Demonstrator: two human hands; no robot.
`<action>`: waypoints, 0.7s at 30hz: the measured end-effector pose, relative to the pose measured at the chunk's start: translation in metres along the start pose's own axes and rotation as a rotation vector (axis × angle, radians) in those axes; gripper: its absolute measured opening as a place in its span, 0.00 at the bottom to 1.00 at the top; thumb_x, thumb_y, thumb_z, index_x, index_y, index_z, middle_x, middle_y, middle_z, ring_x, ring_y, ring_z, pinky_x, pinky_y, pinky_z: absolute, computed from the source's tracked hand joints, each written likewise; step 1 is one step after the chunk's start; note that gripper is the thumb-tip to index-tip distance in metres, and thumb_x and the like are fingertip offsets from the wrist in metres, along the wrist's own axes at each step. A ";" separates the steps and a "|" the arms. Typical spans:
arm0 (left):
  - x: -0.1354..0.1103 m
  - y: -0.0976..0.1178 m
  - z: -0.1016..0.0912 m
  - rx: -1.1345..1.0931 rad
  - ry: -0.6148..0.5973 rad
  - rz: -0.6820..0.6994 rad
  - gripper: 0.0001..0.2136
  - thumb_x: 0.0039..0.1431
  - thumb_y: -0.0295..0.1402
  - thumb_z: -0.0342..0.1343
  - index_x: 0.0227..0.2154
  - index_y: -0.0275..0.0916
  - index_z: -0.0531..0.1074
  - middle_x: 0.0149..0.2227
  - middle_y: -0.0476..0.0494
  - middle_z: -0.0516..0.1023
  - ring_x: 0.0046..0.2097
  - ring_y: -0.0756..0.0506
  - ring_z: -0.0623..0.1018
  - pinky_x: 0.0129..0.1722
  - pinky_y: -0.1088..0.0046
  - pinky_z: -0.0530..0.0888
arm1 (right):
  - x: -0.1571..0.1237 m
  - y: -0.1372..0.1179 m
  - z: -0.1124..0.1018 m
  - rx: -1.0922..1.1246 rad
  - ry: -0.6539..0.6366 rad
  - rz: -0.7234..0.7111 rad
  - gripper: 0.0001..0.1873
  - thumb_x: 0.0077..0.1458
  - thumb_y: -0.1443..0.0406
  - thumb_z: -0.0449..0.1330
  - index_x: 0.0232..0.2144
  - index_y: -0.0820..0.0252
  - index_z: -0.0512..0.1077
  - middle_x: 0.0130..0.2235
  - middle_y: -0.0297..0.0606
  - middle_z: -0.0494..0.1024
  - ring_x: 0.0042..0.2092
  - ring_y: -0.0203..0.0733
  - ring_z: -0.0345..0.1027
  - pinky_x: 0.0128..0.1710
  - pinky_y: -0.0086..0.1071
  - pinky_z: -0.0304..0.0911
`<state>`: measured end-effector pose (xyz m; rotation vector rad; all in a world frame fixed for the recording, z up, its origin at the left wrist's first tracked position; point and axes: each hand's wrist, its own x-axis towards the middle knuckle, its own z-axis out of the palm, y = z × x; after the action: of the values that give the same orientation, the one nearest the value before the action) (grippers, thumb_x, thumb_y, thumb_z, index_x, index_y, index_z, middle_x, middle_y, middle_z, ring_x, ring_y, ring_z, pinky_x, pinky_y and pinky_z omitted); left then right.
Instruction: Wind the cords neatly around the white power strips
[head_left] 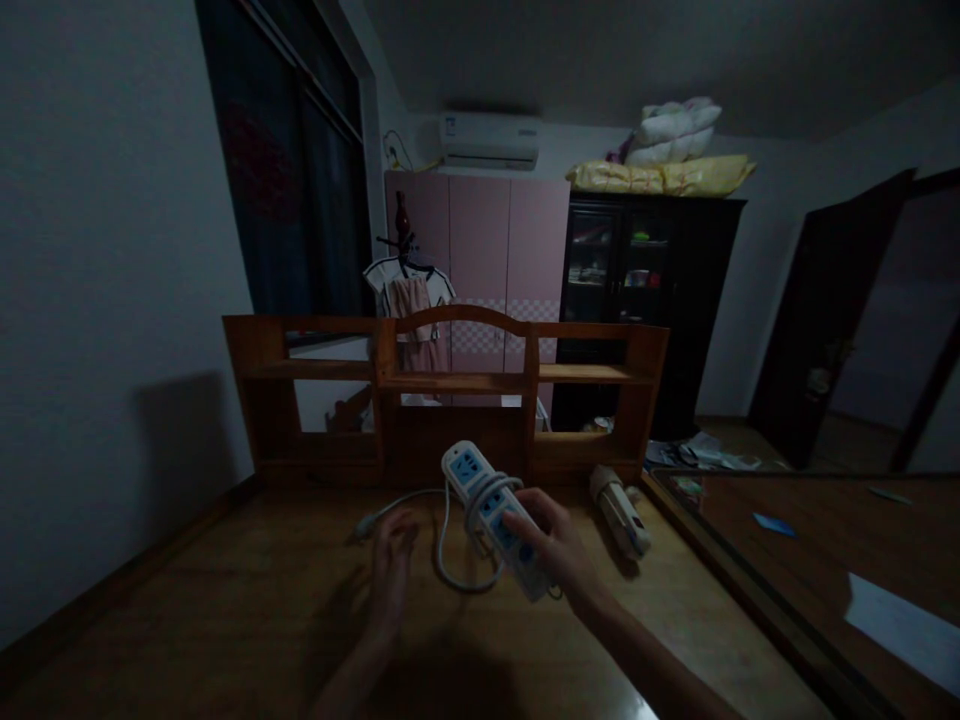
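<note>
My right hand point(551, 540) grips a white power strip point(491, 510) with blue socket faces, holding it tilted above the wooden desk. Part of the strip's grey-white cord point(491, 495) is wound around its middle. The rest loops down below it and runs left to a plug point(364, 528). Beside that loose stretch of cord, my left hand point(394, 550) is raised with bent fingers slightly apart, and I see nothing in it.
A second power strip with a wrapped cord point(621, 515) lies on the desk point(292, 580) at the right. Behind stands a low wooden shelf point(457, 383). Another table point(810, 510) on the right bears a white paper point(904, 625) and a blue card point(774, 524).
</note>
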<state>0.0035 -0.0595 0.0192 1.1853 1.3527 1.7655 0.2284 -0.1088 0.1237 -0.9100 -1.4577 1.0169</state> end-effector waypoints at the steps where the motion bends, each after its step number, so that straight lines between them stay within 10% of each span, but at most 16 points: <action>1: -0.006 0.008 0.001 -0.012 -0.056 -0.002 0.26 0.55 0.54 0.50 0.47 0.39 0.69 0.53 0.37 0.71 0.55 0.38 0.70 0.53 0.59 0.68 | -0.001 0.011 0.003 -0.017 -0.003 -0.018 0.15 0.52 0.55 0.63 0.35 0.60 0.72 0.34 0.36 0.77 0.36 0.41 0.71 0.34 0.30 0.64; 4: -0.028 0.034 0.013 -0.088 -0.540 0.004 0.24 0.59 0.51 0.49 0.49 0.37 0.70 0.54 0.37 0.72 0.58 0.39 0.68 0.58 0.62 0.63 | 0.000 0.028 0.012 -0.050 -0.017 -0.060 0.14 0.54 0.55 0.61 0.36 0.60 0.72 0.36 0.36 0.77 0.38 0.42 0.71 0.36 0.31 0.65; 6: -0.043 0.045 0.020 -0.070 -0.654 -0.017 0.24 0.57 0.49 0.53 0.50 0.37 0.70 0.51 0.37 0.75 0.55 0.39 0.72 0.54 0.65 0.68 | 0.001 0.029 0.014 -0.094 -0.026 -0.068 0.14 0.55 0.55 0.60 0.38 0.59 0.71 0.37 0.37 0.77 0.39 0.43 0.72 0.37 0.31 0.65; 11: -0.051 0.051 0.017 0.190 -0.467 -0.026 0.24 0.62 0.50 0.46 0.53 0.38 0.64 0.29 0.45 0.79 0.30 0.43 0.79 0.34 0.69 0.74 | -0.001 0.028 -0.005 -0.499 0.003 -0.150 0.15 0.56 0.57 0.59 0.43 0.59 0.70 0.37 0.37 0.77 0.37 0.43 0.70 0.35 0.32 0.63; 17: 0.013 0.044 0.004 0.434 -0.308 0.339 0.15 0.62 0.45 0.46 0.44 0.46 0.72 0.44 0.45 0.78 0.46 0.41 0.76 0.48 0.66 0.69 | 0.001 0.039 -0.038 -0.966 -0.164 -0.385 0.17 0.58 0.63 0.58 0.50 0.57 0.67 0.43 0.41 0.76 0.42 0.43 0.70 0.39 0.32 0.63; 21: 0.067 0.024 0.006 0.489 -0.219 0.326 0.12 0.57 0.43 0.53 0.35 0.43 0.75 0.39 0.43 0.79 0.43 0.40 0.76 0.49 0.66 0.68 | 0.012 0.053 -0.047 -1.219 -0.236 -0.654 0.23 0.61 0.68 0.54 0.58 0.59 0.61 0.49 0.46 0.74 0.49 0.48 0.68 0.47 0.40 0.63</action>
<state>-0.0178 -0.0056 0.0613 1.8967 1.5730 1.4878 0.2741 -0.0743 0.0799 -0.9886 -2.3901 -0.3742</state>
